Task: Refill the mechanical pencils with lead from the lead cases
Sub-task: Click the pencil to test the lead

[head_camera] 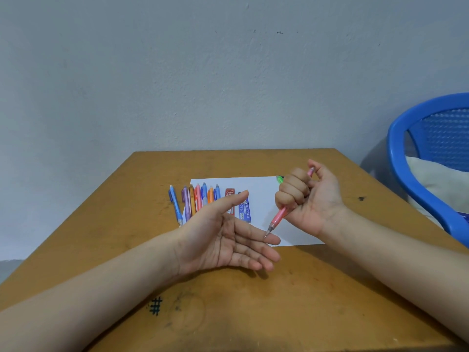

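A pale grey plastered wall with small dark specks rises behind a worn brown wooden table; a dark hash sign is inked near the table's front; at the right, a blue plastic chair holds a pale cushion

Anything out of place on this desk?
Minor only. A green pencil lies apart from the pencil row, at the far edge of the paper behind the right hand. One blue pencil sits left of the row, mostly on bare table. No spill or damage visible.
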`<state>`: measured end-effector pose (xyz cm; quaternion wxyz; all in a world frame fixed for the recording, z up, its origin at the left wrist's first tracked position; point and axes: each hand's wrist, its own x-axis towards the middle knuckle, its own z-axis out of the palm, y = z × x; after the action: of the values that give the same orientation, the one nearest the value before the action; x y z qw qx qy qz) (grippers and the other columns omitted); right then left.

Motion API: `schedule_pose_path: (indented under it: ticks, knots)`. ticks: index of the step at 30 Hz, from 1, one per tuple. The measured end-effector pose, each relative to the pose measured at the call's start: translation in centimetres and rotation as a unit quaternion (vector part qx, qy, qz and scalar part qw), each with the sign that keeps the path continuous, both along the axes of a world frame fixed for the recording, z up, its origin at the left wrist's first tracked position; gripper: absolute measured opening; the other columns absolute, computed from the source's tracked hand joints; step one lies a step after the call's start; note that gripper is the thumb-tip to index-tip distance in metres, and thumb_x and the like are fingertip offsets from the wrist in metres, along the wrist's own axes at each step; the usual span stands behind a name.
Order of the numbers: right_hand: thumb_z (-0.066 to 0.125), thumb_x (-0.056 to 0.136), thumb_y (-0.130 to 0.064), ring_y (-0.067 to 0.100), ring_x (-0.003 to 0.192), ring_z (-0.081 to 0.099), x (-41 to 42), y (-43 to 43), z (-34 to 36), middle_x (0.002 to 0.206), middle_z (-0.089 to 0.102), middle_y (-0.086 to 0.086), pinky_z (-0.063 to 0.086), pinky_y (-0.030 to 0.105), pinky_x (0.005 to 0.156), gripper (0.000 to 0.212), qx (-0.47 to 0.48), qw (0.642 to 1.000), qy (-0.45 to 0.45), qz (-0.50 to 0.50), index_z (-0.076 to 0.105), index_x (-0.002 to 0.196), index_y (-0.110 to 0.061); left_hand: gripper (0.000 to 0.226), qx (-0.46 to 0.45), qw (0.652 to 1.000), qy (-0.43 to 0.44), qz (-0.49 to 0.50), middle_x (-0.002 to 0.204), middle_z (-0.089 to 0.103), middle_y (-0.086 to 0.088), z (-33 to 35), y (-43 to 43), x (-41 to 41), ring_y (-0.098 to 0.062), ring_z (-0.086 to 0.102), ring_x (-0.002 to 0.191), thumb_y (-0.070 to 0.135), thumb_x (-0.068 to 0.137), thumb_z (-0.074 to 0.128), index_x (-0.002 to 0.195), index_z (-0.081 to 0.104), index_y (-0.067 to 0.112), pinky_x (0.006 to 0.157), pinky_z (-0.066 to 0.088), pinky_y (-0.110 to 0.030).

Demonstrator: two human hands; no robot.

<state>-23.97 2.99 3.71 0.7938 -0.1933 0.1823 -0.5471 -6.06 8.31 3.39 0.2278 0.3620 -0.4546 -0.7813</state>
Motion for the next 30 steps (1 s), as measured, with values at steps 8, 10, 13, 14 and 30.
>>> schedule_pose_path:
  ticks: [8, 10, 13, 14, 30]
  knots:
    - [0.036, 0.085, -0.038, 0.013, 0.042, 0.004, 0.05, 0.02, -0.02, 0.049, 0.006, -0.005, 0.012, 0.022, 0.037, 0.048, 0.008, 1.000, 0.002, -0.002, 0.021, 0.044, -0.018, 0.085, 0.004, 1.000, -0.001, -0.003, 0.098, 0.066, -0.031, -0.05, -0.11, 0.05, -0.033, 0.069, 0.081, 0.061, 0.077, 0.043, 0.110, 0.062, -0.015, 0.065, 0.056, -0.028]
    - [0.037, 0.082, -0.034, 0.013, 0.042, 0.004, 0.04, 0.07, 0.05, 0.049, 0.006, -0.005, 0.012, 0.022, 0.037, 0.044, 0.003, 1.000, 0.005, -0.002, 0.022, 0.043, -0.017, 0.085, 0.005, 1.000, 0.000, -0.003, 0.097, 0.066, -0.031, -0.03, -0.13, 0.01, -0.033, 0.069, 0.081, 0.061, 0.077, 0.043, 0.110, 0.062, -0.015, 0.066, 0.056, -0.028]
    - [0.037, 0.082, -0.034, 0.013, 0.042, 0.004, 0.03, 0.08, 0.06, 0.043, 0.008, -0.003, 0.013, 0.022, 0.036, 0.045, 0.002, 1.000, 0.002, 0.000, 0.022, 0.043, -0.017, 0.085, 0.005, 1.000, 0.003, -0.002, 0.097, 0.066, -0.031, -0.04, -0.11, 0.03, -0.033, 0.069, 0.081, 0.061, 0.077, 0.043, 0.110, 0.063, -0.015, 0.065, 0.056, -0.028]
    - [0.036, 0.085, -0.036, 0.013, 0.042, 0.005, 0.01, 0.04, 0.02, 0.040, 0.012, -0.002, 0.014, 0.022, 0.036, 0.047, 0.005, 1.000, -0.001, 0.001, 0.022, 0.044, -0.018, 0.085, 0.005, 1.000, 0.003, -0.001, 0.097, 0.066, -0.031, -0.05, -0.11, 0.03, -0.034, 0.069, 0.081, 0.061, 0.078, 0.043, 0.110, 0.063, -0.015, 0.065, 0.056, -0.028]
    - [0.035, 0.091, -0.049, 0.012, 0.041, 0.013, 0.13, -0.40, -0.33, 0.043, 0.019, -0.002, 0.023, 0.023, 0.039, 0.053, -0.030, 0.999, -0.009, 0.026, 0.027, 0.050, -0.017, 0.056, -0.009, 0.997, -0.028, 0.066, 0.089, 0.069, -0.027, -0.39, -0.12, -0.19, -0.028, 0.071, 0.072, 0.041, 0.081, 0.051, 0.096, 0.070, -0.010, 0.062, 0.058, -0.025]
